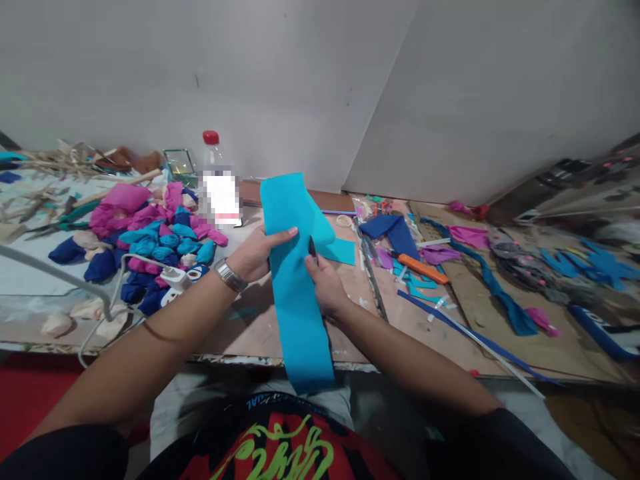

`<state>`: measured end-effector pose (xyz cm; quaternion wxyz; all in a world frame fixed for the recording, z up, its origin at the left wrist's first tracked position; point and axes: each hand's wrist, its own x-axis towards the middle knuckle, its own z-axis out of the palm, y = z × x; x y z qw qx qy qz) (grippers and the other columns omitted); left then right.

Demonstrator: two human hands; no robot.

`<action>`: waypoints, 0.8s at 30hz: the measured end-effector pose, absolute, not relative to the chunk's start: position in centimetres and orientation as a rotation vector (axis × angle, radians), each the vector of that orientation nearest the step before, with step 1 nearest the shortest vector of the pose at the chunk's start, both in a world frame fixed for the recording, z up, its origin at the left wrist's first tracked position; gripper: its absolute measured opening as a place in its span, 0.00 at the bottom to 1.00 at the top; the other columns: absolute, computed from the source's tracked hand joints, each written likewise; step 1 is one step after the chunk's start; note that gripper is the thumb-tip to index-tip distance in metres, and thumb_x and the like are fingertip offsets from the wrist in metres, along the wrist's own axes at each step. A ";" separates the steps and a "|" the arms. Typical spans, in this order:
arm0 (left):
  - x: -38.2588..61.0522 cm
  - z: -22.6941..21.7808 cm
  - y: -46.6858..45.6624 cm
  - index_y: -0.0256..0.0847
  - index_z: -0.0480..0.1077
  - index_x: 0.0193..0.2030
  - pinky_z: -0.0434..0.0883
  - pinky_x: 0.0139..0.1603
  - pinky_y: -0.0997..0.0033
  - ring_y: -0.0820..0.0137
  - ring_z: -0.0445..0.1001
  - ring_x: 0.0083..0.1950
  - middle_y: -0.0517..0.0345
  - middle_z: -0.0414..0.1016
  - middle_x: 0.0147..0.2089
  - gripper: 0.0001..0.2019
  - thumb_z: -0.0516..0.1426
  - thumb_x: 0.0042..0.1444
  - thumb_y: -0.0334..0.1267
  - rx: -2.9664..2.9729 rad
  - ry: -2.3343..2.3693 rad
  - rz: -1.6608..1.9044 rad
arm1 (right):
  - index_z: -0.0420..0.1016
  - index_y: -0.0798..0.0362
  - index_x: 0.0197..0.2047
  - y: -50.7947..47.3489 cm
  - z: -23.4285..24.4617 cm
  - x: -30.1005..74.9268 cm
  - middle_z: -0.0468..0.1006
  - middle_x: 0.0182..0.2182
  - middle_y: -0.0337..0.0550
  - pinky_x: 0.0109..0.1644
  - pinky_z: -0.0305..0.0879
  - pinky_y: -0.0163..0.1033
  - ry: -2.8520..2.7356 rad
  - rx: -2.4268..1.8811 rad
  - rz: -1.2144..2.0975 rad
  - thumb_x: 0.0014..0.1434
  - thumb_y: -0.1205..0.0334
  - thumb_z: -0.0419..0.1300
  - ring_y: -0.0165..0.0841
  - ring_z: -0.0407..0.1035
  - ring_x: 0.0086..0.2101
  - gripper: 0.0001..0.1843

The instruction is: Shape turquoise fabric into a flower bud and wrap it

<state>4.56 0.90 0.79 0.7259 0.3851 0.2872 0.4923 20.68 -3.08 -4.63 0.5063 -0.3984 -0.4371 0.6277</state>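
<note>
A long strip of turquoise foam sheet (297, 280) hangs from the table down over my lap. My left hand (260, 253) grips its left edge near the top, with a metal watch on the wrist. My right hand (325, 283) is closed against the strip's right edge and holds a small dark pointed tool, probably scissors (312, 247), at the sheet. The strip's upper end bends over toward the wall.
A pile of pink, blue and turquoise rolled foam pieces (150, 240) lies left, by a red-capped bottle (213, 160) and a white glue gun (175, 277) with its cable. An orange cutter (423, 268), foam scraps and strips litter the cardboard (500, 313) on the right.
</note>
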 end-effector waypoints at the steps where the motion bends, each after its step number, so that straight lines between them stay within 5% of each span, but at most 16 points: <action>1: 4.6 0.7 0.9 0.36 0.77 0.48 0.76 0.57 0.50 0.55 0.81 0.51 0.45 0.82 0.51 0.22 0.73 0.47 0.40 0.848 0.629 1.096 | 0.78 0.47 0.49 -3.0 -4.8 20.7 0.84 0.41 0.40 0.50 0.74 0.44 -1.050 -0.976 1.500 0.52 0.30 0.66 0.40 0.77 0.45 0.32; 11: 4.0 0.6 1.3 0.39 0.76 0.54 0.78 0.57 0.51 0.54 0.80 0.56 0.44 0.79 0.59 0.26 0.72 0.48 0.40 0.809 0.711 1.183 | 0.78 0.45 0.50 -2.8 -6.1 21.0 0.83 0.45 0.39 0.52 0.73 0.43 -1.019 -0.979 1.462 0.57 0.30 0.62 0.38 0.76 0.47 0.30; 24: 3.9 0.6 1.3 0.41 0.74 0.58 0.78 0.58 0.46 0.53 0.81 0.54 0.45 0.80 0.57 0.29 0.72 0.49 0.39 0.797 0.773 1.216 | 0.78 0.45 0.48 -2.9 -6.6 21.1 0.83 0.38 0.38 0.41 0.73 0.39 -1.142 -1.004 1.550 0.59 0.31 0.61 0.35 0.74 0.35 0.28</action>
